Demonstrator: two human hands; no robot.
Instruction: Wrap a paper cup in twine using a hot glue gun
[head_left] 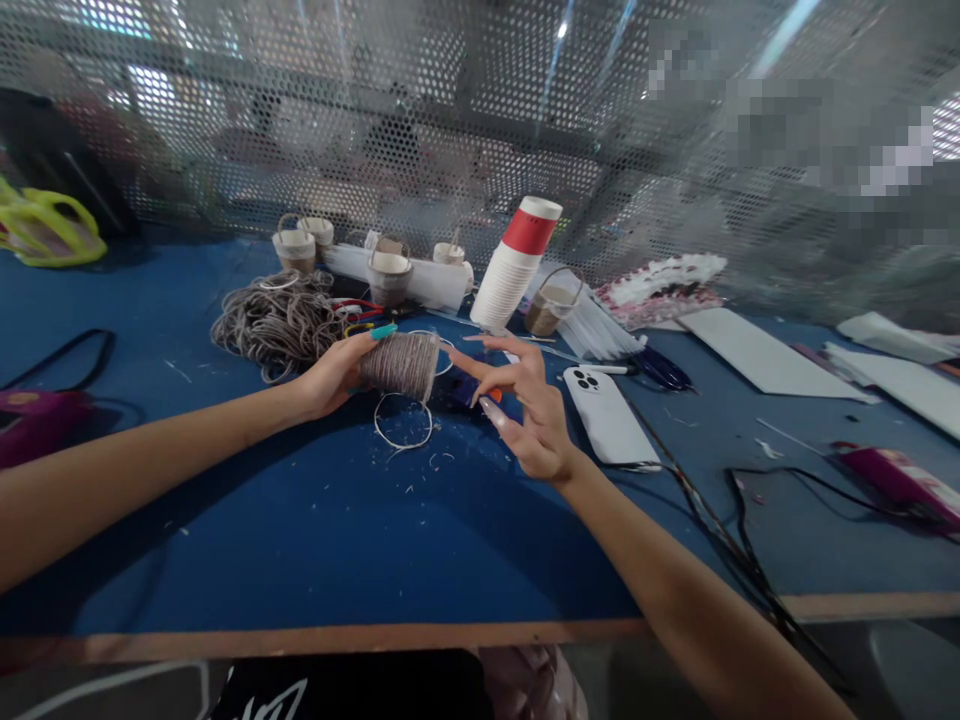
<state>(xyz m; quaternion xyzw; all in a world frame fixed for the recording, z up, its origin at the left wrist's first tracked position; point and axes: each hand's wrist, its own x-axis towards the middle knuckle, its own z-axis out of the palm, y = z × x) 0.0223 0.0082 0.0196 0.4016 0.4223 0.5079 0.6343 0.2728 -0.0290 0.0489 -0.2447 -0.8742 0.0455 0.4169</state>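
My left hand point(335, 378) holds a cup wrapped in grey-brown cord point(401, 366), tipped on its side with one end facing right. Just right of that end is my right hand point(529, 405), its fingers spread and nothing held between them. A thin white ring point(403, 445) lies on the blue table below the wrapped cup, and part of another pale ring shows behind it. Behind my left hand sits a loose heap of the same cord point(277, 322). A dark blue object with an orange spot is partly hidden behind my right fingers.
Small handled buckets point(388, 278) and a tilted stack of white cups point(506, 275) stand at the back. A white phone point(611, 415) and black cables point(739, 545) lie on the right, with a purple tool point(896, 480) farther over. The table's front edge point(337, 638) runs below.
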